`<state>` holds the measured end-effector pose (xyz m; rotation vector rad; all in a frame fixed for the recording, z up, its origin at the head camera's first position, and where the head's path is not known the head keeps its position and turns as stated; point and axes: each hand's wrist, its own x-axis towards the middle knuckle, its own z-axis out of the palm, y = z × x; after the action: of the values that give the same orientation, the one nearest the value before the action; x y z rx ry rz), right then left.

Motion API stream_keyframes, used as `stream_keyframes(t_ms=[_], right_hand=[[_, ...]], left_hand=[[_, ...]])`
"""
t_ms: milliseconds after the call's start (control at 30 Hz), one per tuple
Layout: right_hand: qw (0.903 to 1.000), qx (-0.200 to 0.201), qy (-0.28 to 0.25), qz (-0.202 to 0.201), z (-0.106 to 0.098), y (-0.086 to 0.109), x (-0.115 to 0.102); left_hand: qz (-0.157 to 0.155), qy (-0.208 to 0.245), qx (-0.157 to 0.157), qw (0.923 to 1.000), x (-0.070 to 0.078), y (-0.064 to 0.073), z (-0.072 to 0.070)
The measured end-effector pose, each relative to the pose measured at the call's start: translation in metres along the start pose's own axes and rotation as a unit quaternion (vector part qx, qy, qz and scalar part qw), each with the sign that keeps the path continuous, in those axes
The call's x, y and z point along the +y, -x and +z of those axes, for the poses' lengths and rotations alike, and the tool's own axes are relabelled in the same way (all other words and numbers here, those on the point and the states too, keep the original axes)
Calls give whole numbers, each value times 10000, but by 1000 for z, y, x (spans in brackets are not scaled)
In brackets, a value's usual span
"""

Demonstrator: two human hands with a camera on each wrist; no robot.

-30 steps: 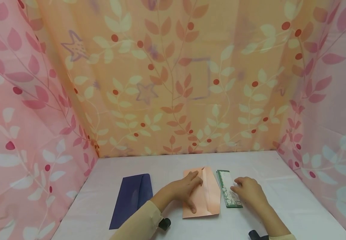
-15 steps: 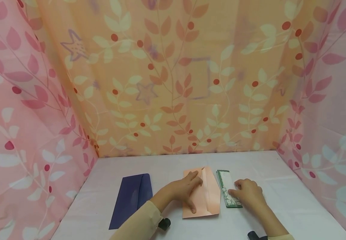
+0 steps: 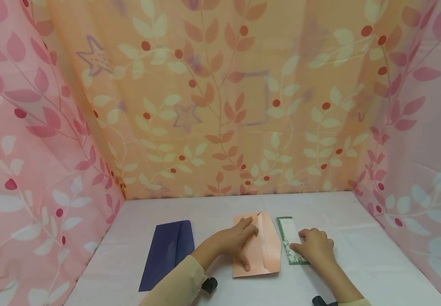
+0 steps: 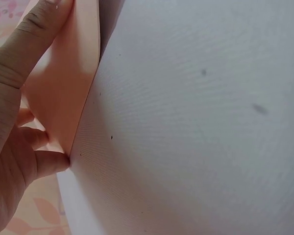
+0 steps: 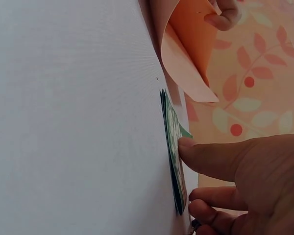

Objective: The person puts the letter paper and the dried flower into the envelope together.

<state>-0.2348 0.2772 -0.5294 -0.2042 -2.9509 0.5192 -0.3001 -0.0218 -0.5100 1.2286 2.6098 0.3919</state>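
My left hand (image 3: 239, 242) rests on a peach paper envelope (image 3: 268, 250), fingers spread across its face and thumb near its lower edge. In the left wrist view the envelope (image 4: 63, 83) stands out from the table beside the thumb. To its right lies a narrow folded card (image 3: 288, 233) with a green border and pale floral print. My right hand (image 3: 317, 246) holds this card by its right side, thumb on the face and curled fingers at the edge. The right wrist view shows the card (image 5: 172, 132) edge-on, with several thin layers.
A dark blue envelope (image 3: 163, 250) lies at the left of the white table (image 3: 212, 208), partly behind the left forearm. Patterned cloth (image 3: 220, 106) hangs behind the table and along both sides. Black wrist devices (image 3: 209, 284) sit below the hands.
My right thumb has moved left and down onto the face of the card. My left hand and the peach envelope have stayed in place.
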Motion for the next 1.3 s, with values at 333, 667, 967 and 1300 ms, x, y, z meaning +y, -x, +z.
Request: stream_keyframes(t_ms=[333,667,967,1300], right_hand=[[9995,34,-225,212,-3,4,-8],[9988,21,-389,300,-4,5,-12],[9984,-88,-493,249,-6,3,-8],[9890,-528,-1334,353,-15,-1,5]], left_hand=[[24,48,-19,10000,1,1,-1],[7,8,-18,10000,3,2,-3],[81,33,6,10000,1,0,-1],[-18,15,-28,10000,2,0,0]])
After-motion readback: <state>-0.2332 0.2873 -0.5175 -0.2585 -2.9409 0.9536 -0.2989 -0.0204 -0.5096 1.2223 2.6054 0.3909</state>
